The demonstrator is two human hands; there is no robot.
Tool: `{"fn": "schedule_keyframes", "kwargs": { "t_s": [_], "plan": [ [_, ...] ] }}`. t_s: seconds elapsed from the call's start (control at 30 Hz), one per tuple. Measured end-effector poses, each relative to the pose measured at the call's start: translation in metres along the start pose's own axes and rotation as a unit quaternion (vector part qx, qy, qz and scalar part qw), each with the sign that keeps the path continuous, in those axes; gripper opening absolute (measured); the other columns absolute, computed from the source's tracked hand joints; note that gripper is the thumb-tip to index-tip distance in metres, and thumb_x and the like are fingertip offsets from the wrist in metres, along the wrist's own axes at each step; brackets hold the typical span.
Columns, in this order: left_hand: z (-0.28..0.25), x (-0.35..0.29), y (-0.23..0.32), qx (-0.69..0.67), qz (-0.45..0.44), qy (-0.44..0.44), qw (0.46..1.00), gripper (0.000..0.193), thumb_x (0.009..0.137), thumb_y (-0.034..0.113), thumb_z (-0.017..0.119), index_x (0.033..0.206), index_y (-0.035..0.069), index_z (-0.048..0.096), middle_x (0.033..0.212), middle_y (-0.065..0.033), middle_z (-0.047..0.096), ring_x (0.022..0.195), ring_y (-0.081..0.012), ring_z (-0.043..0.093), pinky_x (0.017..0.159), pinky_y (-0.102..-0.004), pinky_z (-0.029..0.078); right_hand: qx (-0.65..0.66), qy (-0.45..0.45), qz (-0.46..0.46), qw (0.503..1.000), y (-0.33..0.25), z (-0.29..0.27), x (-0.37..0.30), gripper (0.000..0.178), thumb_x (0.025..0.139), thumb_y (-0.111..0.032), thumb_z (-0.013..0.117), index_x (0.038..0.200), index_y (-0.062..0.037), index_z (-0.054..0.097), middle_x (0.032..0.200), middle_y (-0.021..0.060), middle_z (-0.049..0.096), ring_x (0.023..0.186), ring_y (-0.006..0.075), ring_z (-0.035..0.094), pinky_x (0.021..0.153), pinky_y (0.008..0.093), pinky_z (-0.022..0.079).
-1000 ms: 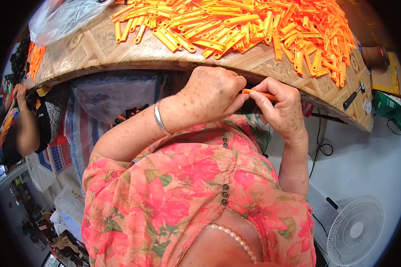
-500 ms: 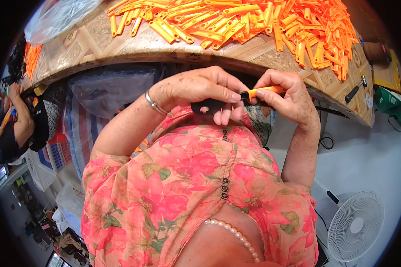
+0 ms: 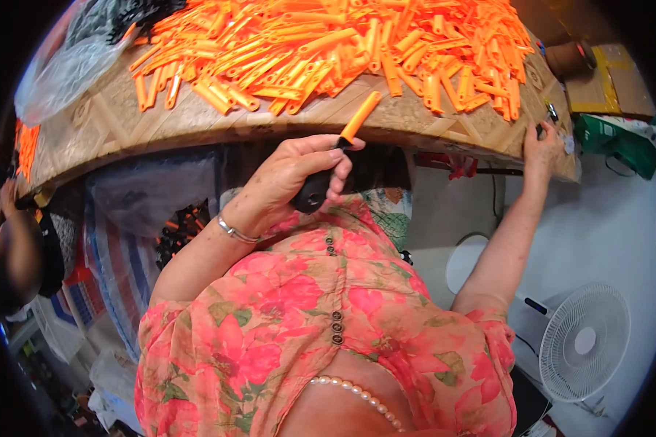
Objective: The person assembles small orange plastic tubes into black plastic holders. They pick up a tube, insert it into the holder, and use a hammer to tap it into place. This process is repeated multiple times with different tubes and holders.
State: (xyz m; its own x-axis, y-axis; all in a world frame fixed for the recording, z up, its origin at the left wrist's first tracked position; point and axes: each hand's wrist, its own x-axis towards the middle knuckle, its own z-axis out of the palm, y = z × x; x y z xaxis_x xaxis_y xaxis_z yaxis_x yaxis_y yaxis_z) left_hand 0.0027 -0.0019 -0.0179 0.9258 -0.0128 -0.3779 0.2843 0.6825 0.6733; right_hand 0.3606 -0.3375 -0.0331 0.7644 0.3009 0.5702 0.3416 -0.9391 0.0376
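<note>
My left hand [image 3: 299, 171] is closed around a dark, rounded black part with an orange plastic sleeve [image 3: 362, 116] on its end. The sleeve sticks up at a slant past my thumb, toward the table. At the table's right end, my right hand [image 3: 541, 154] has its fingers closed on a small hammer [image 3: 552, 112]. The hammer's metal head shows beyond the fingertips, while most of its black handle is hidden by the hand. A large heap of orange plastic sleeves [image 3: 321, 54] covers the table [image 3: 102, 120] beyond my left hand.
A clear plastic bag [image 3: 58, 91] and black parts [image 3: 142, 14] lie at the table's far left. A green box [image 3: 616, 144] and a cardboard box [image 3: 627, 80] stand at the right. A white fan [image 3: 585, 341] is low right. Another person's arm [image 3: 14, 251] shows at left.
My right hand has let go of the orange sleeve and reached right to the hammer. My left hand has moved left with the black part, tilting the sleeve upward. The view has shifted.
</note>
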Motion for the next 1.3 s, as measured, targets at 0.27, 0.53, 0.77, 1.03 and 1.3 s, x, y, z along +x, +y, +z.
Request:
{"fn": "schedule_keyframes", "kwargs": {
  "t_s": [0.27,0.53,0.77,1.03,1.3],
  "plan": [
    [0.009,0.002,-0.002,-0.007,-0.003,0.048,0.999,0.031,0.099,0.012,0.049,0.125,-0.005,0.054,0.08,-0.0016,0.058,0.068,-0.0091,0.058,0.064,-0.0239,0.053,0.199,-0.151,0.16,0.955,0.067,0.019,0.016,0.054,0.086,-0.032,0.062,0.134,-0.0071,0.055,0.092,0.0121,0.066,0.079,0.0225,0.063,0.071,0.0329,0.05],
    [0.013,0.008,-0.005,-0.007,0.024,0.114,0.993,0.027,0.099,0.013,0.049,0.117,-0.005,0.06,0.074,-0.0017,0.063,0.063,-0.0096,0.061,0.063,-0.0243,0.054,0.52,-0.326,-0.062,0.787,-0.159,-0.132,-0.12,0.05,0.096,-0.011,0.056,0.145,-0.0071,0.044,0.084,0.0008,0.06,0.069,0.008,0.053,0.064,0.0239,0.048],
    [0.018,0.007,-0.008,0.034,0.038,0.158,0.986,0.026,0.099,0.014,0.05,0.115,-0.003,0.061,0.072,-0.0009,0.063,0.06,-0.0088,0.06,0.059,-0.0218,0.05,0.53,-0.372,-0.108,0.755,-0.181,-0.142,-0.137,0.053,0.094,-0.003,0.053,0.146,-0.0101,0.043,0.084,0.0043,0.061,0.072,0.0113,0.055,0.067,0.0259,0.047],
    [0.023,0.004,0.003,0.105,0.011,0.172,0.979,0.024,0.099,0.016,0.05,0.109,0.0,0.064,0.072,-0.0004,0.065,0.06,-0.0087,0.061,0.055,-0.0208,0.045,0.505,-0.321,-0.216,0.771,-0.187,-0.131,-0.136,0.054,0.094,0.0,0.051,0.146,-0.0083,0.043,0.079,-0.0001,0.054,0.064,0.0074,0.045,0.059,0.0227,0.042],
    [0.019,0.006,0.006,0.087,-0.011,0.183,0.979,0.021,0.098,0.013,0.05,0.106,-0.001,0.064,0.072,-0.0023,0.065,0.058,-0.0105,0.062,0.054,-0.0218,0.05,0.51,-0.317,-0.211,0.771,-0.187,-0.148,-0.123,0.055,0.092,0.003,0.053,0.145,-0.0094,0.044,0.129,0.0185,0.061,0.104,0.0246,0.065,0.087,0.0315,0.049]
  ]
}}
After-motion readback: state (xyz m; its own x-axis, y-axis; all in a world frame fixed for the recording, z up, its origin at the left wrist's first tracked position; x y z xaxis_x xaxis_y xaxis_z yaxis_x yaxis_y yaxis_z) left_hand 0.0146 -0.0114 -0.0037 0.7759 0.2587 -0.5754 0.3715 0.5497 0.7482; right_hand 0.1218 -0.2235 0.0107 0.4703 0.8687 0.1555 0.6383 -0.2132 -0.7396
